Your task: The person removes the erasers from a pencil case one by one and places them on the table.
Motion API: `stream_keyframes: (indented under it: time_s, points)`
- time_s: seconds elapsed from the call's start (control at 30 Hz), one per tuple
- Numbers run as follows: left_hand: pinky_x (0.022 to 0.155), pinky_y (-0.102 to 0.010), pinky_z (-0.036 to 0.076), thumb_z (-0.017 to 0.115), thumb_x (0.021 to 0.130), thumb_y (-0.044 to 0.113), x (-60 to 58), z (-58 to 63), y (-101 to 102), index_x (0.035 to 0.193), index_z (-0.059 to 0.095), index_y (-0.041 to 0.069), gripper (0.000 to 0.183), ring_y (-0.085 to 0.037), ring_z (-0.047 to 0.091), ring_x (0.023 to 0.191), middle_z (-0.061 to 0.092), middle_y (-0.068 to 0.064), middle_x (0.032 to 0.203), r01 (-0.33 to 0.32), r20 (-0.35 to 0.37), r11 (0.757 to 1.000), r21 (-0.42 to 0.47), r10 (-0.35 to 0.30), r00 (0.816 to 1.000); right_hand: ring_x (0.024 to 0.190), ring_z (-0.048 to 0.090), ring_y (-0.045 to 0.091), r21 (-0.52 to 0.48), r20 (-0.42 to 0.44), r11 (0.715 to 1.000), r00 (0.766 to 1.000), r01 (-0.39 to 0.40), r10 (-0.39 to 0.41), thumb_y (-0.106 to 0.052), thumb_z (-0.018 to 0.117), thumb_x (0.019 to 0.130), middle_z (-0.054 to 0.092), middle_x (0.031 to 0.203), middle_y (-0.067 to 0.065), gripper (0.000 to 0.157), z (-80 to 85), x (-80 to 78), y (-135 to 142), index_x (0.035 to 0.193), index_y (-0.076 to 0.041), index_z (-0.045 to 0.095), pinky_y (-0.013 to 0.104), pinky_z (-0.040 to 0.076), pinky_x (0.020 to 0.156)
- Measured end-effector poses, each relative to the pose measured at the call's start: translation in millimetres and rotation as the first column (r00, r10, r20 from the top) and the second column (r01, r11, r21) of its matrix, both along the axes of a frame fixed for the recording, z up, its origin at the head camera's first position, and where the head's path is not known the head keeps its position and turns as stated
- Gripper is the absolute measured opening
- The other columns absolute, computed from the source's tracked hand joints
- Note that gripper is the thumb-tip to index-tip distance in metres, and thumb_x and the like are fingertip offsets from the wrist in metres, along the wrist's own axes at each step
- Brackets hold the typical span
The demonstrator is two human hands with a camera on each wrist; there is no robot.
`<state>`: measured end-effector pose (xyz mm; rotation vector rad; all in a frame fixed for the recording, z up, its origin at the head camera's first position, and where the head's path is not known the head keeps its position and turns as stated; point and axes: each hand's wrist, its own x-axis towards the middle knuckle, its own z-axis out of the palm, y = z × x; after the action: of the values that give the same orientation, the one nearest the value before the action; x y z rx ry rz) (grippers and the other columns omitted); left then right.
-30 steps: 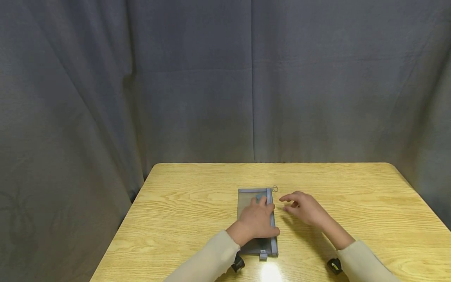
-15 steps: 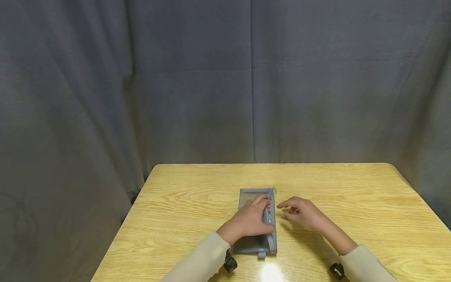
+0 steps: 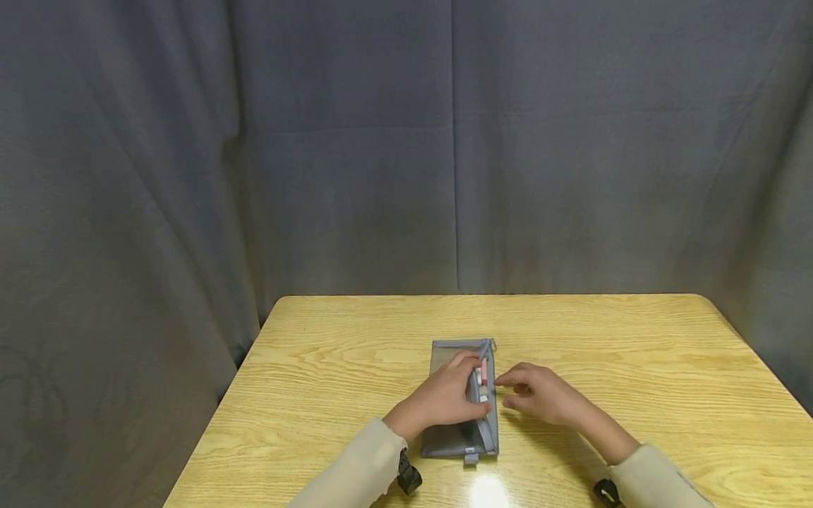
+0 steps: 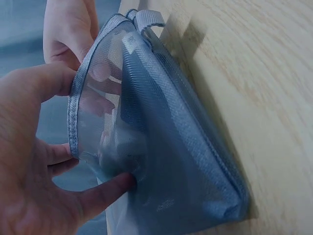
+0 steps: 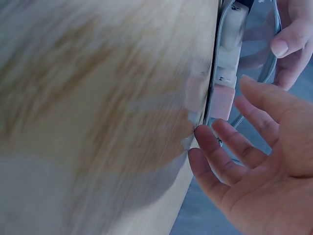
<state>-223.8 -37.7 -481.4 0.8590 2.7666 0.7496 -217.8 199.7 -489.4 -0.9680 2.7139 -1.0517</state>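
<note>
A grey-blue mesh zip pouch (image 3: 447, 442) lies on the table with its long right side gaping. My left hand (image 3: 441, 398) lies over it and grips the upper edge of the opening, as the left wrist view shows with the lifted mesh (image 4: 166, 142) and the left hand (image 4: 24, 147). Inside the mouth sit a pink and white block-like piece (image 5: 224, 100) and a white piece (image 5: 234, 36); their kind is unclear. Close to the opening, my right hand (image 3: 543, 395) holds nothing, its fingers (image 5: 215, 154) loosely bent at the pouch's lower edge.
The pouch rests on a light wood-grain table (image 3: 356, 331) with rounded far corners. Beyond it hangs a dark grey curtain (image 3: 356, 176). A small ring (image 3: 493, 344) hangs at the pouch's far corner, and a fabric tab (image 3: 471, 459) sticks out at the near end.
My left hand has drawn the pouch's upper edge to the left, so the mouth has widened and the pink and white pieces show. My right hand has come slightly nearer to the opening.
</note>
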Motion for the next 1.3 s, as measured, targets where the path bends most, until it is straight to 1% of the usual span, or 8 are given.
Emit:
stream_keyframes:
  time_s: [0.2, 0.5, 0.6, 0.87, 0.97, 1.1, 1.23, 1.3]
  points:
    - [0.087, -0.024, 0.05, 0.073, 0.088, 0.045, -0.9, -3.0, -3, 0.152, 0.041, 0.009, 0.079, -0.01, 0.056, 0.108, 0.036, 0.003, 0.156, -0.003, 0.034, 0.999, 0.033, 0.001, 0.999, 0.091, 0.064, 0.02, 0.031, -0.041, 0.999, 0.999, -0.025, 0.026, -0.016, 0.077, 0.09, 0.069, 0.113, 0.006, 0.029, -2.3, 0.0, -3, 0.117, -0.006, 0.072, 0.031, 0.055, 0.076]
    - [0.093, -0.028, 0.05, 0.072, 0.091, 0.045, 1.1, -4.1, -5, 0.154, 0.038, 0.01, 0.08, -0.015, 0.056, 0.118, 0.032, 0.005, 0.158, -0.013, 0.076, 0.998, 0.055, 0.009, 0.997, 0.115, 0.064, 0.035, 0.227, -0.148, 0.968, 0.979, -0.102, 0.138, -0.014, 0.078, 0.089, 0.068, 0.125, 0.014, 0.031, 0.6, 1.2, -5, 0.118, -0.004, 0.073, 0.049, 0.053, 0.095]
    - [0.093, -0.029, 0.05, 0.072, 0.091, 0.045, 1.3, -4.4, -5, 0.154, 0.037, 0.012, 0.08, -0.015, 0.055, 0.118, 0.031, 0.006, 0.158, -0.019, 0.082, 0.998, 0.063, 0.014, 0.997, 0.12, 0.062, 0.036, 0.294, -0.187, 0.947, 0.963, -0.133, 0.194, -0.014, 0.078, 0.089, 0.067, 0.13, 0.015, 0.032, 0.5, 2.0, -2, 0.119, -0.005, 0.073, 0.05, 0.052, 0.097]
    - [0.094, -0.031, 0.05, 0.07, 0.092, 0.047, 0.5, -5.0, -5, 0.156, 0.035, 0.014, 0.08, -0.016, 0.055, 0.12, 0.028, 0.007, 0.16, -0.015, 0.1, 0.998, 0.055, 0.009, 0.995, 0.126, 0.06, 0.035, 0.355, -0.28, 0.896, 0.884, -0.267, 0.374, -0.003, 0.073, 0.091, 0.066, 0.134, 0.013, 0.036, -3.3, -3.6, 7, 0.127, -0.006, 0.071, 0.047, 0.053, 0.097]
    - [0.096, -0.03, 0.049, 0.069, 0.092, 0.049, -1.0, -3.2, -8, 0.155, 0.036, 0.013, 0.08, -0.014, 0.053, 0.122, 0.03, 0.006, 0.159, 0.019, 0.068, 0.999, 0.031, -0.021, 0.997, 0.126, 0.06, 0.034, 0.371, -0.294, 0.878, 0.859, -0.302, 0.42, -0.001, 0.072, 0.091, 0.065, 0.135, 0.014, 0.037, -4.8, -7.2, 8, 0.128, -0.004, 0.069, 0.047, 0.052, 0.098]
    - [0.105, -0.033, 0.046, 0.067, 0.092, 0.049, -6.4, -0.6, -17, 0.153, 0.041, 0.015, 0.075, -0.014, 0.044, 0.136, 0.032, 0.009, 0.159, 0.111, 0.005, 0.993, -0.028, -0.111, 0.994, 0.126, 0.06, 0.034, 0.365, -0.303, 0.866, 0.836, -0.342, 0.458, 0.003, 0.072, 0.089, 0.064, 0.134, 0.017, 0.039, -6.8, -11.8, 7, 0.127, -0.002, 0.069, 0.047, 0.052, 0.097]
    - [0.116, -0.043, 0.036, 0.066, 0.094, 0.047, -15.0, 5.1, -27, 0.147, 0.05, 0.021, 0.061, -0.018, 0.03, 0.149, 0.031, 0.013, 0.162, 0.241, -0.034, 0.966, -0.096, -0.245, 0.969, 0.125, 0.061, 0.034, 0.358, -0.301, 0.865, 0.833, -0.352, 0.464, 0.006, 0.071, 0.086, 0.065, 0.132, 0.017, 0.04, -8.4, -15.3, 6, 0.125, -0.002, 0.07, 0.046, 0.053, 0.097]
    - [0.118, -0.044, 0.032, 0.065, 0.094, 0.044, -19.8, 9.0, -30, 0.142, 0.055, 0.023, 0.053, -0.02, 0.029, 0.151, 0.033, 0.014, 0.162, 0.298, -0.039, 0.945, -0.132, -0.305, 0.952, 0.124, 0.062, 0.034, 0.355, -0.292, 0.867, 0.84, -0.349, 0.457, 0.007, 0.071, 0.085, 0.066, 0.131, 0.017, 0.04, -8.8, -16.4, 5, 0.124, -0.002, 0.071, 0.045, 0.053, 0.096]
